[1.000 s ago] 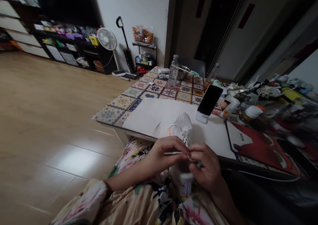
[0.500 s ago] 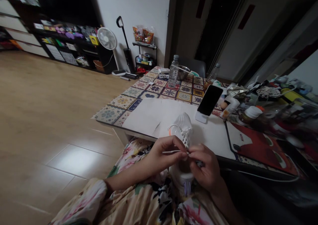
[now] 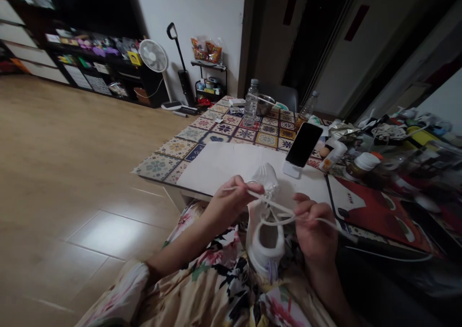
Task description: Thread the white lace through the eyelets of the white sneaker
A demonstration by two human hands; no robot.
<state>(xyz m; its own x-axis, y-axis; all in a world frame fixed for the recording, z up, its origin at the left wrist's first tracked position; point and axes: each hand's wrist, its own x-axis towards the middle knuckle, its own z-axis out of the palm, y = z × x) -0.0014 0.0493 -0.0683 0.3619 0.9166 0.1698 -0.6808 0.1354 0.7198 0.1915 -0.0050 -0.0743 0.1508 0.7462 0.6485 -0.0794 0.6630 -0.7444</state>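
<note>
A white sneaker [image 3: 266,231] rests on my lap with its toe against the table edge and its heel toward me. My left hand [image 3: 231,202] is closed in a pinch on one end of the white shoelace [image 3: 277,211], left of the shoe. My right hand [image 3: 314,231] is closed on the other end of the lace, to the right of the shoe. The lace runs taut across the shoe's top between both hands, with loose tips sticking out past each fist.
A white sheet [image 3: 231,166] lies on the patterned tiled table [image 3: 173,151]. A dark phone [image 3: 303,146] stands on a white stand. Water bottles [image 3: 250,103], a metal bowl and cluttered jars crowd the right. A red mat [image 3: 375,211] lies near the right. Wooden floor spreads left.
Both hands were pinched together over the shoe's laces; now they have pulled apart, left hand leftward and upward, right hand rightward, drawing the lace ends out taut.
</note>
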